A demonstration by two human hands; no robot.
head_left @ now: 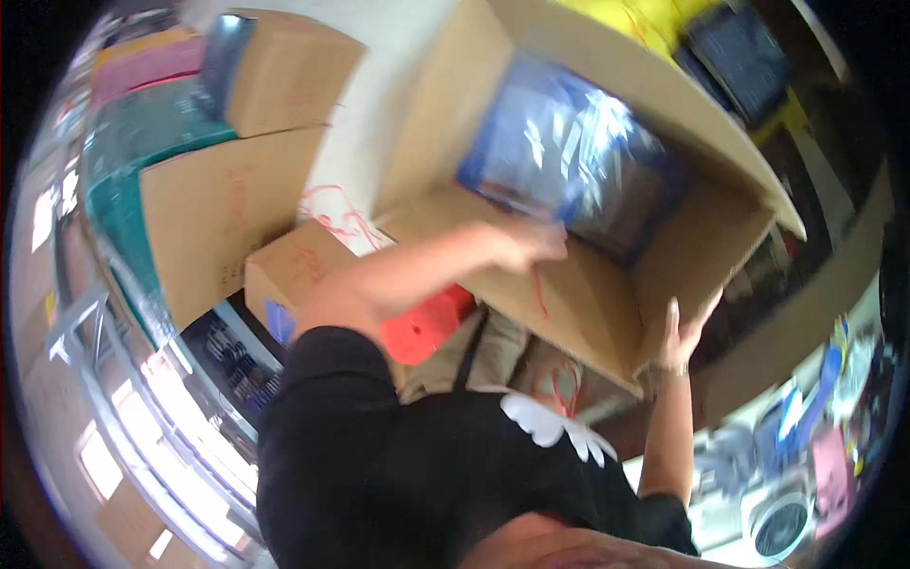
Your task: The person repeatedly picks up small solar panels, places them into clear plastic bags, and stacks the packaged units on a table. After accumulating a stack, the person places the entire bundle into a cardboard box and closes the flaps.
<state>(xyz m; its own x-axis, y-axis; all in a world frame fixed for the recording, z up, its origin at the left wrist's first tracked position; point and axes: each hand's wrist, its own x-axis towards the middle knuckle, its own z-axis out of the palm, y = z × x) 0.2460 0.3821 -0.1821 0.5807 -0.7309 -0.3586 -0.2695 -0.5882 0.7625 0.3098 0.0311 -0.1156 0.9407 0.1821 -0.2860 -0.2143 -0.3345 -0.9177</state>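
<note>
A large open cardboard box [588, 299] tilts in front of me, its opening facing me. Inside lie blue packages in shiny clear plastic [540, 133], on the box's far side. My left hand [529, 247] reaches over the near wall into the opening, close to the packages' near edge. Motion blurs its fingers, so whether it holds anything is unclear. Just below it, a thin red string [541, 292] hangs against the cardboard. At the right wall, my right hand [684, 337] grips the box's edge, thumb on the inner side and fingers outside.
Smaller cardboard boxes [232, 213] stand to the left beside a green bin [142, 133]. A red object [427, 327] lies under my left forearm. Loose red string [336, 213] trails over the floor. Yellow bags [635, 21] and a dark crate [735, 62] are beyond; a fan [777, 522] stands lower right.
</note>
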